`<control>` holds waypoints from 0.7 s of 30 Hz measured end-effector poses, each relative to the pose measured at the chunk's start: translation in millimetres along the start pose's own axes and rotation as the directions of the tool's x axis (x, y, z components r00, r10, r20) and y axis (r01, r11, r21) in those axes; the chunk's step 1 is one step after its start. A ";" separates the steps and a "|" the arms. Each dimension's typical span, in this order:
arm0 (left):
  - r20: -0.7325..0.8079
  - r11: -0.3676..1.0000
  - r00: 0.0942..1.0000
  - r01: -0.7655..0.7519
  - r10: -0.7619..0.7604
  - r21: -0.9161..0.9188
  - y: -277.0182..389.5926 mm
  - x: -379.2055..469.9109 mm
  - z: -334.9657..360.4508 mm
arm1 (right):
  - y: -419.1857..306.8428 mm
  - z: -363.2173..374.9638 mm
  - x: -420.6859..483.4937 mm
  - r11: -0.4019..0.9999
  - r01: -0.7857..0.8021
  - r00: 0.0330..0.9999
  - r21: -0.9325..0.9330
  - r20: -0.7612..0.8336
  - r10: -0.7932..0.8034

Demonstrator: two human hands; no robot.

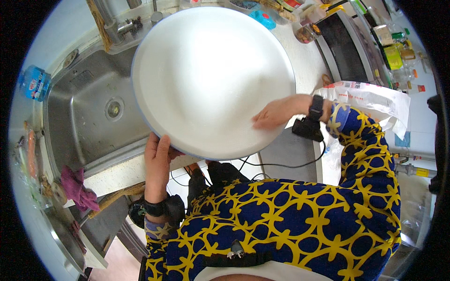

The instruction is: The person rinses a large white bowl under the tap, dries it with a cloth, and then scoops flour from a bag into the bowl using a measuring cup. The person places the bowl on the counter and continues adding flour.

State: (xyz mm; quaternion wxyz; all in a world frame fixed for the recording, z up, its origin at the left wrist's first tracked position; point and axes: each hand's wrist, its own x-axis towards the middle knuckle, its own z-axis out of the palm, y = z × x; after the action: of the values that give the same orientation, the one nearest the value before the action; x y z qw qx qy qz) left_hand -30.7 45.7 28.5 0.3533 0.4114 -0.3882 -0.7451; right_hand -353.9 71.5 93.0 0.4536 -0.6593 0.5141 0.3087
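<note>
A large round white basin with a blue rim (211, 84) lies before me, over the counter's edge just right of the sink. My left hand (160, 149) grips its near left rim, thumb on the outside and the other fingers partly hidden beneath. Over the basin's inner right side is my right hand (272, 114), blurred, fingers bent together and pointing inward. Whether it touches the surface or holds anything small cannot be told. Each wrist wears a black strap with a device.
Left of the basin is a stainless steel sink (91, 116) with a faucet (123, 28) behind. A purple cloth (79, 186) hangs at the counter edge. A glass jar (306, 34), a dark-fronted appliance (346, 45) and a white printed bag (365, 100) stand right. A cable runs below.
</note>
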 end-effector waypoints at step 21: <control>-0.018 1.000 1.000 -0.010 0.009 -0.030 -3.7 -0.1 -1.8 | -19.2 30.7 20.9 0.864 0.500 0.842 -0.066 -0.195 -0.503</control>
State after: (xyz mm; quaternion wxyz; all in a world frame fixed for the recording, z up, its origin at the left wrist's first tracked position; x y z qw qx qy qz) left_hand -29.9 46.9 24.7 0.3665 0.4110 -0.3758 -0.7454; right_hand -327.9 92.5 67.9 0.4586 -0.8018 0.3661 0.1131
